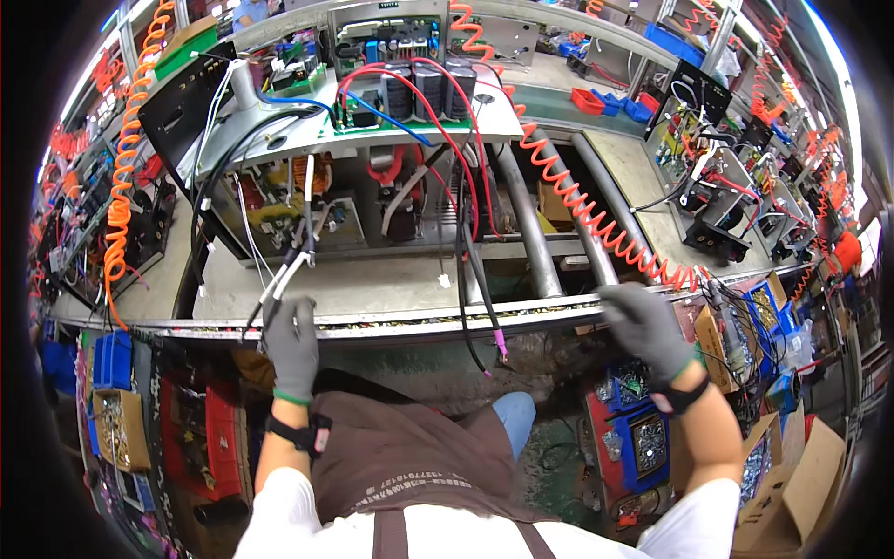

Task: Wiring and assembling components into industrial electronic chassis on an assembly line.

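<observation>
White-sleeved cable (294, 273): slanting up and rightward from nearer left hand (292, 345), grip uncertain. Right hand (647, 331): hovering well apart, blurring, finger closure unclear.

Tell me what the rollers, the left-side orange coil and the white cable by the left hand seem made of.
Rollers: probably bare metal, smooth grey with bright streaks. Orange coil: likely plastic, slightly glossy, judging by its even colour and tight loops. White cable by the left hand: seemingly plastic-covered, smooth and uniform; its core hidden.
</observation>
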{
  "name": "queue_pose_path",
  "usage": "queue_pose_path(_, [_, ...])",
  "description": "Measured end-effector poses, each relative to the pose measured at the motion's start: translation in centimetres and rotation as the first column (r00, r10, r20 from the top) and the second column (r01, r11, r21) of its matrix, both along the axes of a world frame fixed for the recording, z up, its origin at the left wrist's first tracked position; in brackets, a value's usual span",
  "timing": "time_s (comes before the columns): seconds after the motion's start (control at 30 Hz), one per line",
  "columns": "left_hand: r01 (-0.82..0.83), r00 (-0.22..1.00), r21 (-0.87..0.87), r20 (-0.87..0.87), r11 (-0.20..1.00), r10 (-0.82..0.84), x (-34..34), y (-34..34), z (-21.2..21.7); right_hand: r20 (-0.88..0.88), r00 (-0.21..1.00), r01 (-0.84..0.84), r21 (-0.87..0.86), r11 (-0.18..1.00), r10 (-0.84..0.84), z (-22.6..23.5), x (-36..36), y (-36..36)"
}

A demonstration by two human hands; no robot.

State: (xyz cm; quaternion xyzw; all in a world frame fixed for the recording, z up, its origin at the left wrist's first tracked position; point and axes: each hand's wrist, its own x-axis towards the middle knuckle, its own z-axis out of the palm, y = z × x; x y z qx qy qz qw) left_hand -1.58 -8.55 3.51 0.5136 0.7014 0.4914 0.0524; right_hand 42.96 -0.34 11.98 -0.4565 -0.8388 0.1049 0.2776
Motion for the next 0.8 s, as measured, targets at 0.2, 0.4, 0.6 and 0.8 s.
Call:
queue_pose_path(0.2, [-0.099, 0.907, 0.199, -0.384, 0.975, 0.171, 1.0, -4.6, -3.3, -0.235, 0.969, -0.130, -0.206, 0.970, 0.080, -2.0, -12.8, 3.1])
queue_pose_path(0.4, [0.332, 0.938, 0.141, -0.150, 0.933, -0.312, 2.3, -5.4, -4.0, -0.137, 0.991, -0.028, -0.264, 0.964, -0.009, -6.6, -15.5, 5.5])
queue_pose_path(0.6, [0.542, 0.541, 0.041, 0.748, 0.840, -0.385, 4.0, -1.8, -3.7, -0.439, 0.880, -0.111, -0.560, 0.821, -0.181, -5.9, -17.2, 3.9])
queue_pose_path(0.8, [0.705, 0.218, 0.138, 0.891, 0.696, -0.398, 10.4, 6.9, -3.9, -0.392, 0.868, -0.099, -0.738, 0.667, -0.305, -4.2, -19.8, 3.5])
